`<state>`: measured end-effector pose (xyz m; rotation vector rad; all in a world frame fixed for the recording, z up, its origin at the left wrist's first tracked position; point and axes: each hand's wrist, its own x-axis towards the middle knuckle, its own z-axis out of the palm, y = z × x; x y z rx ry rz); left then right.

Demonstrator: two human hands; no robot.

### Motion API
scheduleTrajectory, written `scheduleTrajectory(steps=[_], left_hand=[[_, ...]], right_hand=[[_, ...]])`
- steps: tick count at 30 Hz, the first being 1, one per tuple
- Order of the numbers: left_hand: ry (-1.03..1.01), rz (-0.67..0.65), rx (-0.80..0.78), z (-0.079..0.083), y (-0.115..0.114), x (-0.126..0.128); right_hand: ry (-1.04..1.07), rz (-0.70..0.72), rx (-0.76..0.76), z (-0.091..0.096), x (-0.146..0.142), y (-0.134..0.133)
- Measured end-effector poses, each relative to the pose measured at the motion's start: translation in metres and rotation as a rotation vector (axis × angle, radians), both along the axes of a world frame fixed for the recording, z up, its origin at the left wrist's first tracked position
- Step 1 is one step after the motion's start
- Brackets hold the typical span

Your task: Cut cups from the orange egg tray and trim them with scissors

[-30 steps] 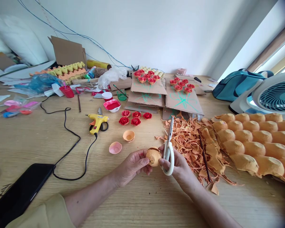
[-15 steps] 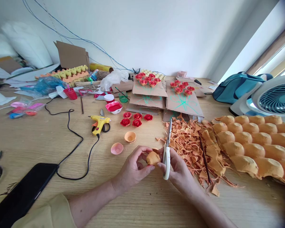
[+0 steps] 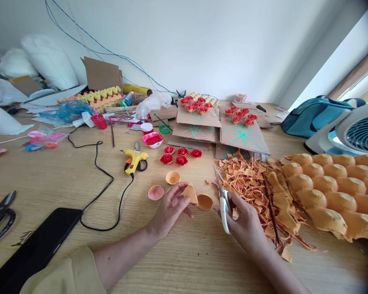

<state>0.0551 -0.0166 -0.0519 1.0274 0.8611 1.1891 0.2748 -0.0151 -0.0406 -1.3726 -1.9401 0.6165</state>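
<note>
My left hand (image 3: pixel 174 206) pinches a small orange egg-carton piece (image 3: pixel 190 193) between thumb and fingers. In my right hand (image 3: pixel 245 218) are white-handled scissors (image 3: pixel 223 200), blades pointing away from me and slightly parted. An orange egg-carton cup (image 3: pixel 205 201) shows its hollow side between the two hands, just right of the held piece. Beyond my left hand sit a pink cup (image 3: pixel 156 192) and a pale orange cup (image 3: pixel 173 177). Several red paper-pulp roses (image 3: pixel 182 151) stand farther back. A heap of orange scraps (image 3: pixel 245 183) lies beside the scissors.
At the right are an orange egg tray (image 3: pixel 334 183), a fan (image 3: pixel 362 130) and a blue bag (image 3: pixel 313 114). Leftward lie a yellow glue gun (image 3: pixel 135 159) with its cord, a black phone (image 3: pixel 37 249) and black scissors (image 3: pixel 1 216). Cardboard sheets (image 3: pixel 242 134) carry more roses.
The hands have moved apart. The carton piece is now in the left hand alone, and an orange cup shows separately beside it. The scissors have shifted right, and the view has turned slightly left.
</note>
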Motion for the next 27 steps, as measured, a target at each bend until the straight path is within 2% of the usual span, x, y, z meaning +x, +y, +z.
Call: scheduleTrajectory(steps=[4, 7, 11, 16, 19, 22, 27], left_hand=[[-0.029, 0.031, 0.021, -0.003, 0.0, 0.0], [-0.034, 0.039, 0.029, -0.002, 0.0, 0.0], [-0.037, 0.045, 0.03, 0.001, 0.0, 0.002], [-0.009, 0.093, 0.029, 0.003, -0.001, 0.002], [0.019, 0.14, 0.043, 0.002, 0.0, 0.003], [0.04, 0.151, 0.071, 0.001, 0.001, 0.003], [0.074, 0.119, 0.097, -0.003, 0.001, 0.003]], right_hand=[[-0.143, -0.064, 0.148, -0.006, -0.009, 0.006], [-0.272, -0.084, 0.199, -0.009, -0.018, 0.012], [-0.434, -0.126, 0.187, -0.007, -0.024, 0.022], [-0.592, -0.17, 0.111, 0.012, -0.032, 0.04], [-0.615, -0.168, 0.105, 0.018, -0.042, 0.054], [-0.614, -0.163, 0.115, 0.017, -0.05, 0.065], [-0.57, -0.173, 0.139, 0.016, -0.045, 0.068]])
